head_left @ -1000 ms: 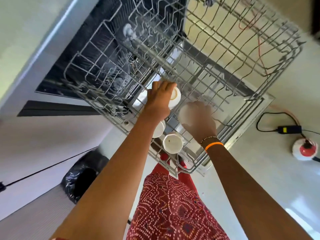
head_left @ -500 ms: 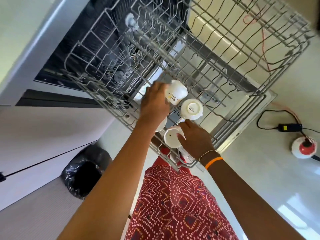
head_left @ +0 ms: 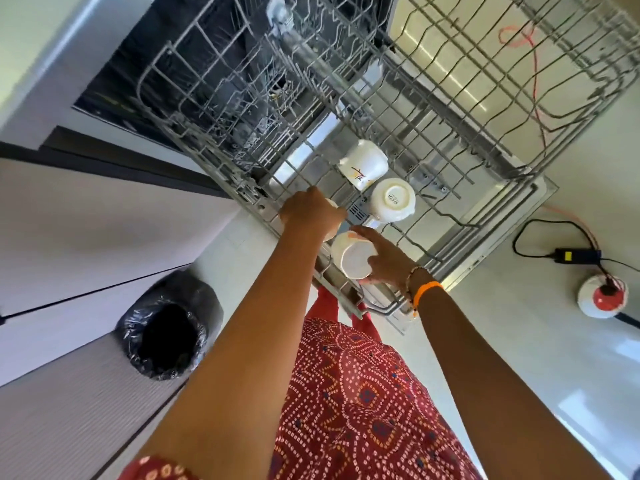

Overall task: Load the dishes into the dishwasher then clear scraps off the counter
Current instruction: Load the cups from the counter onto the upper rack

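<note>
The dishwasher's grey wire rack [head_left: 446,109] is pulled out in front of me. Two white cups stand in it near its front left: one with a logo [head_left: 363,164] lies tilted, and one [head_left: 393,199] sits bottom up beside it. My left hand [head_left: 311,216] is curled over a third white cup [head_left: 331,203] at the rack's near edge, which it mostly hides. Just right of it, my right hand [head_left: 384,258] grips a fourth white cup [head_left: 353,259] by its side, bottom facing me.
A bin lined with a black bag [head_left: 166,334] stands on the floor at the left, against the cabinet fronts. On the floor at the right lie a black power adapter [head_left: 576,255] with cables and a red-and-white round device [head_left: 602,299]. The open dishwasher door [head_left: 530,202] lies under the rack.
My left hand released the logo cup in the rack and drew back onto the cup at the near edge. My right hand closed round the nearest cup.
</note>
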The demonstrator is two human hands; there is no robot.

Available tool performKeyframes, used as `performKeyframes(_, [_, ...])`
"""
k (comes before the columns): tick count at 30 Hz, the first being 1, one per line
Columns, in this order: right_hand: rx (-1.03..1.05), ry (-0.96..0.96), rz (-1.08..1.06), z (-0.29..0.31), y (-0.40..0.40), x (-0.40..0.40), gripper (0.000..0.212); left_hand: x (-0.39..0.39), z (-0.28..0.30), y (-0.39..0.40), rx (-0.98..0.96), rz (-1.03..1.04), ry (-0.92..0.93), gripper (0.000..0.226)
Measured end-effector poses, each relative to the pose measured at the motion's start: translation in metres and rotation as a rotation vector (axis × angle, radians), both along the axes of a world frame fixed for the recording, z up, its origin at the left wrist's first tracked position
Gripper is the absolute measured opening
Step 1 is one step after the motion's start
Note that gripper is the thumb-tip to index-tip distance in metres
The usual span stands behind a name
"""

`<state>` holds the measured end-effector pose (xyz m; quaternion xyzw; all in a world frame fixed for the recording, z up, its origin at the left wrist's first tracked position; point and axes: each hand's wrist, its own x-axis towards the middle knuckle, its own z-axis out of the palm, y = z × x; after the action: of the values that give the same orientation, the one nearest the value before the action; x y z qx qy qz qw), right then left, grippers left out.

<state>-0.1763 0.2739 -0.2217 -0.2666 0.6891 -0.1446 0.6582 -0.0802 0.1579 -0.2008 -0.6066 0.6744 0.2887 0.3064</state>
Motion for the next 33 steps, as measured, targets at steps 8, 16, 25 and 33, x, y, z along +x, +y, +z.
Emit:
performKeyframes(8, [0.246,-0.535,-0.538,0.017,0.005,-0.011,0.024,0.005,0.013,-0.022,0.232,0.154,0.173,0.077])
performKeyframes(16, [-0.023,-0.355,-0.481,0.026,0.004,-0.006,0.037,0.016,0.028,-0.040,0.273,0.460,0.401,0.071])
performKeyframes(25, [-0.686,0.457,0.192,-0.001,0.019,0.003,0.074,0.019,0.017,-0.013,-0.132,-0.203,0.446,0.074])
performKeyframes(33, [-0.704,0.577,0.532,-0.022,0.020,0.012,0.071,0.033,-0.007,-0.001,-0.073,-0.382,0.320,0.074])
